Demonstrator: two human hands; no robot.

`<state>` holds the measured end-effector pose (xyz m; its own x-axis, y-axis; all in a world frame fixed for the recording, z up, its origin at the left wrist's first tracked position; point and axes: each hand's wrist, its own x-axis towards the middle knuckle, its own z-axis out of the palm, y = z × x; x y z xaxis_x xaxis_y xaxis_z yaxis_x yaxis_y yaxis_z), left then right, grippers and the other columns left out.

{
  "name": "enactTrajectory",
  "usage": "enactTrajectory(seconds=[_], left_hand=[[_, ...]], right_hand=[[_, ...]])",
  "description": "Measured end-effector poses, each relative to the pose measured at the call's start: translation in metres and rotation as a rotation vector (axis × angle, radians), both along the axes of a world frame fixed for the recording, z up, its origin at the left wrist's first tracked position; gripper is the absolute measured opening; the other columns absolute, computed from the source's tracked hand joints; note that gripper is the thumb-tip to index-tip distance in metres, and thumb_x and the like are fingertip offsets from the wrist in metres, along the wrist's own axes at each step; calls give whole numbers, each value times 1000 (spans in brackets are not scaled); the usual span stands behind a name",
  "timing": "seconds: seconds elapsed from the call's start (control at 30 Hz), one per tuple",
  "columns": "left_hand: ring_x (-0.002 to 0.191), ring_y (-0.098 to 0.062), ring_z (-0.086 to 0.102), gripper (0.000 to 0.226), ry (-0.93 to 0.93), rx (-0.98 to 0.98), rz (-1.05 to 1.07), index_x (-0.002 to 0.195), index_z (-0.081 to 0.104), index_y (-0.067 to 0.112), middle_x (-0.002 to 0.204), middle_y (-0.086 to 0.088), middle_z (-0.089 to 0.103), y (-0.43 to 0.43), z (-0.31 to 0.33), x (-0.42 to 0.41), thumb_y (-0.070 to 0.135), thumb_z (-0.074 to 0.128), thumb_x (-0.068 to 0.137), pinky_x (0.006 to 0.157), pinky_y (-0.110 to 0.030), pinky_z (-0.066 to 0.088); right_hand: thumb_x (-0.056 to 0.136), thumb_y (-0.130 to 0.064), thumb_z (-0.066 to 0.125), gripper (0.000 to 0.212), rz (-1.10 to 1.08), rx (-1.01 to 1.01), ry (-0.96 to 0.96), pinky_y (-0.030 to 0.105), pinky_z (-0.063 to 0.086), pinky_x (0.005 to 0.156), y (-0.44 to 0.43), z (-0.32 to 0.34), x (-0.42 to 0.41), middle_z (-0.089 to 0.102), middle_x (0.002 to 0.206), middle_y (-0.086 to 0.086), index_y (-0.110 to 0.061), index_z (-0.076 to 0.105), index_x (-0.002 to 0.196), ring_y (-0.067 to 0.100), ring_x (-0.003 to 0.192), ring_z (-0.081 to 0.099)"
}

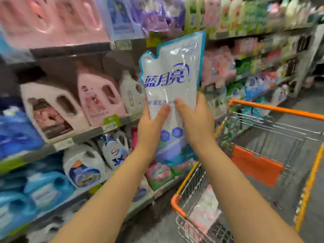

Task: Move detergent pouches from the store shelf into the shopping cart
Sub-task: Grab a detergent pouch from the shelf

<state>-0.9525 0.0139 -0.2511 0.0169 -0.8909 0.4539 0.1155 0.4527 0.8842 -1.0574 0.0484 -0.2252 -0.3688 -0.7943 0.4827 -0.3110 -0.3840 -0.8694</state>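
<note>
— What's closest to us?
— Two bare arms point(105, 190) reaching forward. The left hand point(150, 123) and right hand point(194, 123) both grip the lower half of one detergent pouch point(170, 76), thumbs pressed on its front, fingers wrapped behind.
— Where is the pouch, exactly?
— Held upright in the air in front of the shelf point(84, 135). It's white with a blue border and blue lettering, and it sits just left of the shopping cart point(280, 109), not inside it.
— Anything in the cart?
— A pink pack point(205, 213) lies in the basket at the near corner. The orange seat flap point(254, 165) hangs further in.
— And the shelf?
— Pink jugs point(100, 99) stand level with the hands, with a white jug point(84, 165) below them and blue jugs point(43, 186) at the far left. Green and pink packs point(163, 172) sit just under the pouch. Much of it is blurred.
</note>
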Motion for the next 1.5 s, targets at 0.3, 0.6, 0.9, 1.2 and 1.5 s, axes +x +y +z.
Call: enactTrajectory(seconds=[0.3,0.6,0.9,1.2,1.5], left_hand=[[87,3,64,42,-126,-278,425,121,55,20,99,13,67,29,105,249,38,62,84,77,-19,49],[104,-2,62,72,-172,-463,756,134,45,28,115,13,66,28,183,438,54,62,69,93,-27,47],[102,-9,64,73,-358,-450,898,132,41,26,114,8,66,-38,262,580,42,71,68,94,-38,50],[83,7,61,74,-277,-395,960,136,33,13,102,8,61,-104,305,675,19,75,75,69,-9,49],[102,-15,65,89,-332,-357,889,133,38,24,114,3,65,-158,288,771,32,85,59,88,-35,52]], right_hand=[[82,-37,68,31,380,-242,-102,28,48,81,-15,89,244,62,92,-9,-21,55,105,14,91,62],[78,-35,74,38,619,-446,-205,25,49,81,-52,171,443,67,97,-4,-21,55,109,14,91,64],[77,-30,76,31,845,-528,-307,23,51,78,-146,242,590,66,87,-9,-20,56,98,10,82,64],[78,-26,75,35,990,-503,-330,31,52,87,-222,281,700,67,94,-1,-14,58,105,15,88,65],[81,-29,73,42,918,-432,-144,28,47,89,-273,267,775,63,101,0,-11,53,114,15,93,61]])
